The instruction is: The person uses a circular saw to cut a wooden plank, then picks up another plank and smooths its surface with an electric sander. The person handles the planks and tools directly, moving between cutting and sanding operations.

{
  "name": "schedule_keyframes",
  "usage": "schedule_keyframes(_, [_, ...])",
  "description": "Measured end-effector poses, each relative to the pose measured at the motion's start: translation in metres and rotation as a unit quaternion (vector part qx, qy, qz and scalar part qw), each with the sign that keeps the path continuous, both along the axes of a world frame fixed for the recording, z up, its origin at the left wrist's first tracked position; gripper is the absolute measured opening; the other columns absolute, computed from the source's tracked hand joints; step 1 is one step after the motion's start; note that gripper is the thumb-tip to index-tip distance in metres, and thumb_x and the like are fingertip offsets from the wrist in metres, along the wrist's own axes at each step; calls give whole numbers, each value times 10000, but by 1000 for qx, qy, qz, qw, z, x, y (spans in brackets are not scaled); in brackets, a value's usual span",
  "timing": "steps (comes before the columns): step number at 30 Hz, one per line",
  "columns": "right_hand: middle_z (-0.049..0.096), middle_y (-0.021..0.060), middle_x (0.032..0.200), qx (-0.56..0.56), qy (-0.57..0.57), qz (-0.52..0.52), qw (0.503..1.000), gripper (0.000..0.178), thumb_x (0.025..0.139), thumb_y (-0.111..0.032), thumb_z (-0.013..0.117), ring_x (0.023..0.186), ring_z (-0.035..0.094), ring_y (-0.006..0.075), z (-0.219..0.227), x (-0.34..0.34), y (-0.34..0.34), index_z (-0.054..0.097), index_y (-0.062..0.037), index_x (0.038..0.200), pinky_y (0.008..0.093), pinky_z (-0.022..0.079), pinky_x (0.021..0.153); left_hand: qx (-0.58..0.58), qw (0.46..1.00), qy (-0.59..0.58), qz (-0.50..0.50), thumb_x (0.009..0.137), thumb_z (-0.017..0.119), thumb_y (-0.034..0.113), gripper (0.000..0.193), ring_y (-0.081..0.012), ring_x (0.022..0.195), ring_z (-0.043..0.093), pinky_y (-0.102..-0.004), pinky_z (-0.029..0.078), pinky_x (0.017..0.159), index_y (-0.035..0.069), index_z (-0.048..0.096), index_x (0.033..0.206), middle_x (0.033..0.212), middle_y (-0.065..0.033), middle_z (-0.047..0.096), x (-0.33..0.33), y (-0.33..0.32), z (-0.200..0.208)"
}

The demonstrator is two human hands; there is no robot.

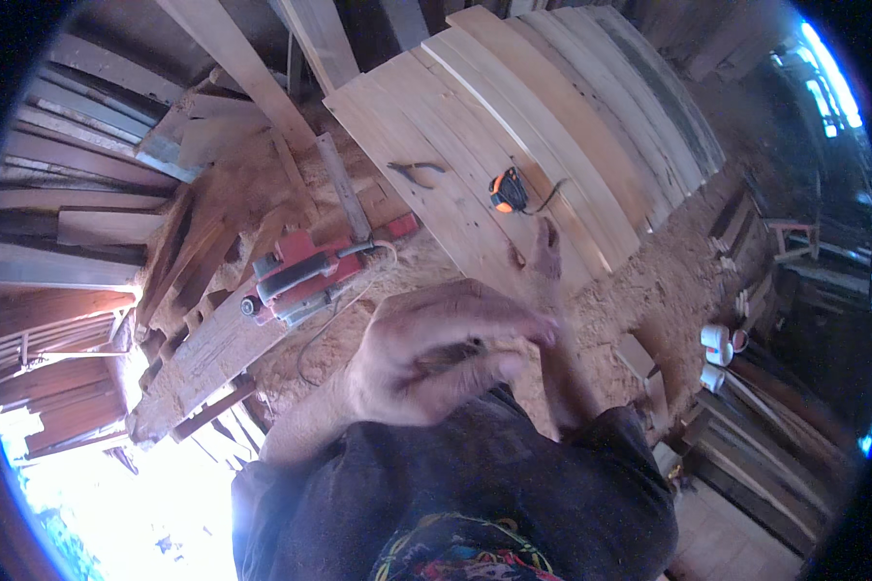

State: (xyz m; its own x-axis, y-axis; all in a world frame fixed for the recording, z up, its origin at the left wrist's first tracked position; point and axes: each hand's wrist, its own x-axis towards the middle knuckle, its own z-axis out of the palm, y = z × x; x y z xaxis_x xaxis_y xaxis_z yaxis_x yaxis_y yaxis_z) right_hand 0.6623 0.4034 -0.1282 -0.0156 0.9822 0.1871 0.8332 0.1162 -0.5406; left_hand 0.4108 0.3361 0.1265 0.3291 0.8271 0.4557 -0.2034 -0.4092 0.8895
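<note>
My left hand [446, 353] is raised in front of my chest, close to the camera. Its fingers curve over with the thumb apart below them, and nothing shows in the gap. Farther out, my right hand [543, 259] reaches over the near end of some pale wooden boards [475, 208]. Its thumb and fingers are apart and look bare; whether it touches the wood I cannot tell. Just beyond the right hand lies a black and orange tape measure [507, 192], with a dark strap beside it. Dark-handled pliers [417, 173] rest on the boards to its left.
A red corded power tool [305, 276], apparently a belt sander or planer, sits on a plank at the left. Sawdust [591, 315] covers the floor around the boards. Stacked lumber [97, 184] lines the left side, and white containers [715, 344] stand at the right.
</note>
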Motion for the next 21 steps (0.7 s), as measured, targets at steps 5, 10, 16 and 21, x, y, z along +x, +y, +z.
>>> schedule_keyframes(5, [484,338,1458,-46,35,16,998,766,896,-241,777,1338,509,519,8,-28,-83,409,20,1515,542,465,1107,275,955,-111,7,918,790,141,159,-246,811,764,-403,613,719,40,757,1037,976,-143,783,-15,-38,59])
schedule_keyframes(10, [583,306,1365,-35,32,129,990,725,933,-353,778,1276,574,501,-12,-85,-171,475,5,1486,543,501,1044,407,905,-94,85,915,786,163,164,-237,776,753,-400,608,688,70,750,1045,953,-129,775,-39,-99,77])
schedule_keyframes(16, [637,265,1345,-138,13,201,970,664,921,-384,795,1210,647,418,-28,-116,-234,550,-63,1448,501,532,1006,434,885,-62,157,942,760,186,203,-236,788,750,-393,599,696,61,740,1100,954,-127,770,-79,-176,87])
schedule_keyframes(21, [691,208,1214,-154,22,262,953,614,902,-374,812,1089,687,380,-32,-151,-243,596,-58,1382,482,549,949,457,861,-16,224,964,739,205,238,-235,798,748,-386,593,703,53,732,1147,955,-126,765,-108,-231,92])
